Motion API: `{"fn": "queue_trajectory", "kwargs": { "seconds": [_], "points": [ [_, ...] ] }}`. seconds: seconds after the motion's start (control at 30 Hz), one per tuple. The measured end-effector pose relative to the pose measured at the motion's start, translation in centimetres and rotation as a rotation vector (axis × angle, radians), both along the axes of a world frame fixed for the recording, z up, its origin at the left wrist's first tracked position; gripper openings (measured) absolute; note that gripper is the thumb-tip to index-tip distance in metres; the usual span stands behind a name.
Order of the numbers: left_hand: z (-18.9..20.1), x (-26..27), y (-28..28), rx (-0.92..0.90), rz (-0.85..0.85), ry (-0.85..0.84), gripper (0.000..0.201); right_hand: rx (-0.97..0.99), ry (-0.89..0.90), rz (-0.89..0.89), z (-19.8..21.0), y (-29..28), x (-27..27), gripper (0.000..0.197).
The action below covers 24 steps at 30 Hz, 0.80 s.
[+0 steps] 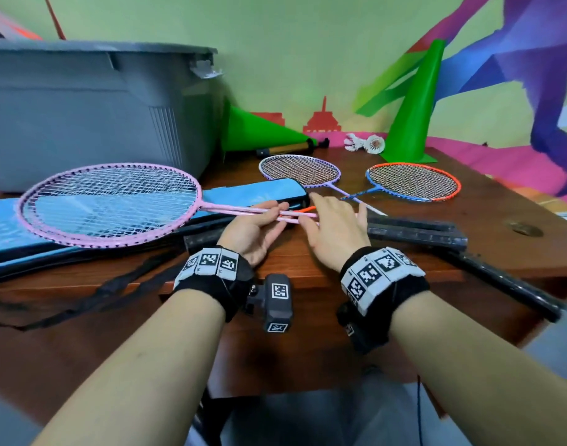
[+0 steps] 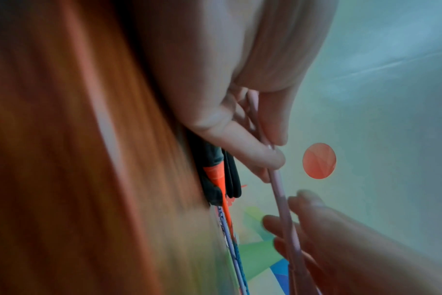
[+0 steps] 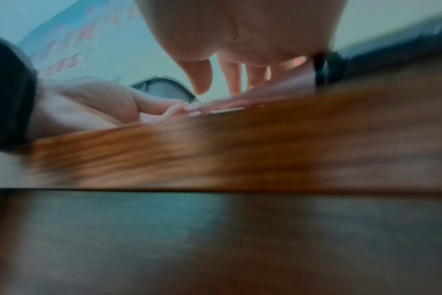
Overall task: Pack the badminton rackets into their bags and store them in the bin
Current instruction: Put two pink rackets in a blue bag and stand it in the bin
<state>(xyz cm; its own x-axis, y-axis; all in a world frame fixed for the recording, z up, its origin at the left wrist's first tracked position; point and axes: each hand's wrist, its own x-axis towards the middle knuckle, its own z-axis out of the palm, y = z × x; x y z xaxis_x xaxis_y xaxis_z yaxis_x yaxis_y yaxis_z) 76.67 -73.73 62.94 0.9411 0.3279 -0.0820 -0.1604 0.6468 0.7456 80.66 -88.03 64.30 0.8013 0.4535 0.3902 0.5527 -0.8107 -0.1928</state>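
Note:
Two pink rackets (image 1: 108,204) lie stacked with their heads over a light-blue racket bag (image 1: 253,194) on the wooden table (image 1: 308,262). My left hand (image 1: 259,220) grips their thin pink shafts (image 2: 278,183) between thumb and fingers. My right hand (image 1: 333,223) lies just right of it, fingers straight and spread, touching the same shafts. A purple racket (image 1: 300,171) and a blue-and-orange racket (image 1: 412,181) lie beyond. The grey bin (image 1: 92,114) stands at the back left. The right wrist view is blurred, showing my right hand (image 3: 240,40) above the tabletop.
Black racket handles (image 1: 414,230) lie at the right, one reaching past the table edge. Two green cones (image 1: 417,104), shuttlecocks (image 1: 365,143) and a small pump (image 1: 285,149) sit at the back. A black bag strap (image 1: 92,297) trails over the front left edge.

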Motion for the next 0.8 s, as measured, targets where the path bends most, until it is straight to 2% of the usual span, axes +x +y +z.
{"fn": "queue_trajectory", "kwargs": {
  "seconds": [0.17, 0.3, 0.43, 0.6, 0.8],
  "points": [
    [0.0, -0.1, -0.2, -0.017, 0.012, -0.006, 0.016, -0.016, -0.089, -0.071, -1.6, 0.9, 0.3, 0.037],
    [-0.1, 0.0, -0.3, -0.032, -0.009, -0.019, 0.011, 0.045, -0.239, -0.047, -3.3, 0.7, 1.2, 0.030],
    [-0.3, 0.2, -0.3, 0.005, -0.007, 0.000, 0.012, 0.042, -0.291, 0.012, -3.8, 0.8, 1.6, 0.035],
    [-0.6, 0.4, -0.5, 0.126, -0.033, 0.031, 0.007, 0.066, -0.414, 0.102, -3.9, 1.6, 1.9, 0.037],
    [-0.1, -0.5, -0.8, 0.368, -0.099, 0.141, 0.017, 0.054, -0.374, 0.027, -3.3, 1.4, 1.8, 0.034]
  ]
}}
